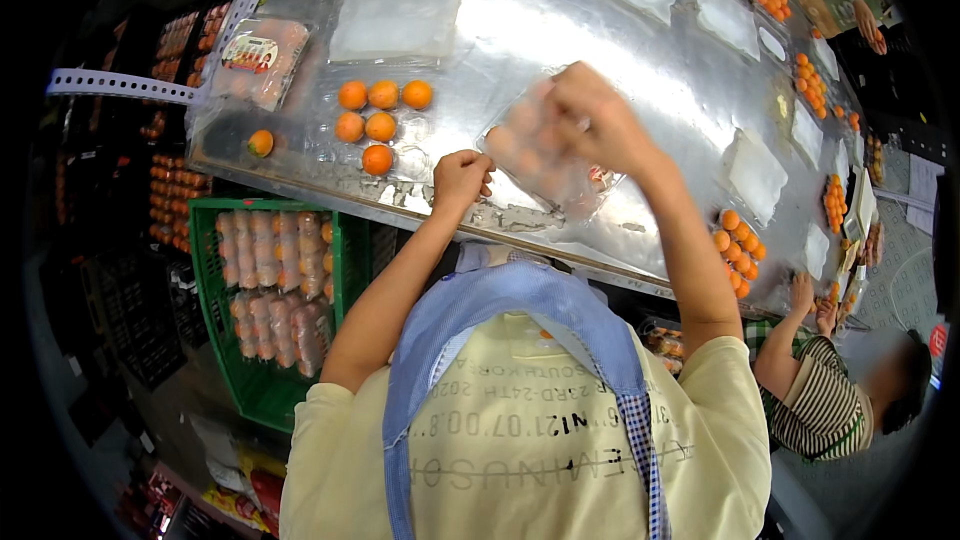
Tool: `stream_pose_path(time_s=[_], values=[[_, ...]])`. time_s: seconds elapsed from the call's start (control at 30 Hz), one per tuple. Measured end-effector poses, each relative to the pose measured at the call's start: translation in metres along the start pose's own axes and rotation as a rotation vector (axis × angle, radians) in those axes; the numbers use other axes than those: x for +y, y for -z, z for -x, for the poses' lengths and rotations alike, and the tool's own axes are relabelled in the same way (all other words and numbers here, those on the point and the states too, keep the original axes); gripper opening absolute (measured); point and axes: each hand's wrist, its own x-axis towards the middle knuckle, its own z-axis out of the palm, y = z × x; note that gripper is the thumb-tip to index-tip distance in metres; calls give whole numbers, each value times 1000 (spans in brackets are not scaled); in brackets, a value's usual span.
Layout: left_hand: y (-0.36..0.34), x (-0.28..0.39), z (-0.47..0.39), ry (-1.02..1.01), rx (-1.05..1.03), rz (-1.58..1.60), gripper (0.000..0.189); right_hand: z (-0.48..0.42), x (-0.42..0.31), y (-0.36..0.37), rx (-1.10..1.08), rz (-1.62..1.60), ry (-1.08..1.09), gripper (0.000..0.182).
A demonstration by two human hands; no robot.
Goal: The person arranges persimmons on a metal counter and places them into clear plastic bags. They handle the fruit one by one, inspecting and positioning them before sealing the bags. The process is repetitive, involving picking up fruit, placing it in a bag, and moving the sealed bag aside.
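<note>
In front of me on the metal tabletop lies a clear plastic pack of round fruit (525, 159), blurred and set at an angle. My right hand (596, 116), fingers curled, is over its far right part; motion blur hides whether it grips the plastic. My left hand (463, 178) is at the table's near edge, fingers bent in, close to the pack's left corner. Whether it pinches the plastic there cannot be told. Left of it, an open clear plastic tray (322, 136) holds several orange fruits (381, 127), with some of its hollows bare.
A labelled pack (259, 60) and a loose fruit (260, 142) lie left on the metal table (510, 22). White pads (395, 19) rest beyond. Below stands a green crate (262, 397) of packed fruit. A filled tray (739, 251) and a co-worker (817, 390) are at right.
</note>
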Motion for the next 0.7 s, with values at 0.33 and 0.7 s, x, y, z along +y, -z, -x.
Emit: stream_pose_path(time_s=[0.33, 0.7], values=[[-9, -12, 13, 104, -414, 124, 26, 115, 0, -22, 173, 64, -426, 58], [-31, -11, 10, 238, -517, 2, 24, 171, -15, -63, 230, 274, -491, 72]])
